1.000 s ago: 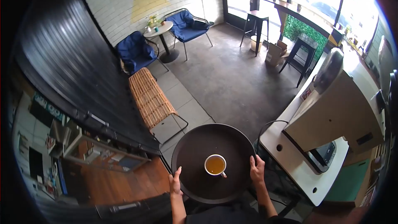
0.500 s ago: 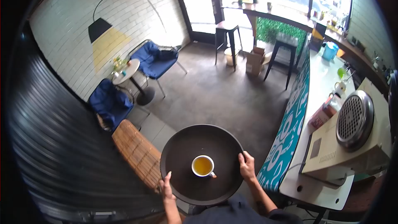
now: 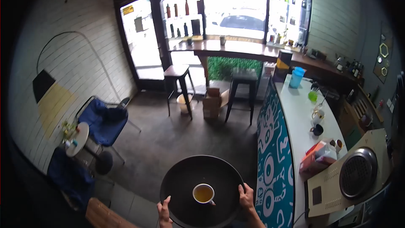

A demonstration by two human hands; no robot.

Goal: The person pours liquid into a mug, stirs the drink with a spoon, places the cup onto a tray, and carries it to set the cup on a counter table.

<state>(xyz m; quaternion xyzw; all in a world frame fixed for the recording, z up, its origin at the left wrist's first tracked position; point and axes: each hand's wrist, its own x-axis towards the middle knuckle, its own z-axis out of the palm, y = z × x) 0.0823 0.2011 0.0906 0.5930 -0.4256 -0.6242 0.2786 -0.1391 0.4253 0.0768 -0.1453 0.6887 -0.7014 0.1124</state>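
Observation:
A round black serving tray [image 3: 181,177] is held level in front of me at the bottom of the view. On it, near the middle, stands a white cup [image 3: 203,194] with yellow-brown liquid inside, its handle turned to the lower right. My left hand [image 3: 164,212] grips the tray's left rim, thumb on top. The opposite rim is in my right hand [image 3: 246,196], with the thumb over the edge. The fingers under the tray are hidden.
To the right runs a white counter [image 3: 283,97] with cups, a blue container [image 3: 296,77] and a beige machine [image 3: 348,173]. Blue chairs [image 3: 101,120] and a small round table [image 3: 78,140] stand left. Ahead are two stools [image 3: 177,72], a cardboard box [image 3: 211,106] and a window bar [image 3: 240,47].
My view has tilted up and turned left, so the window and counter show more fully. The tray sits lower in view, still in both hands, with the cup on it.

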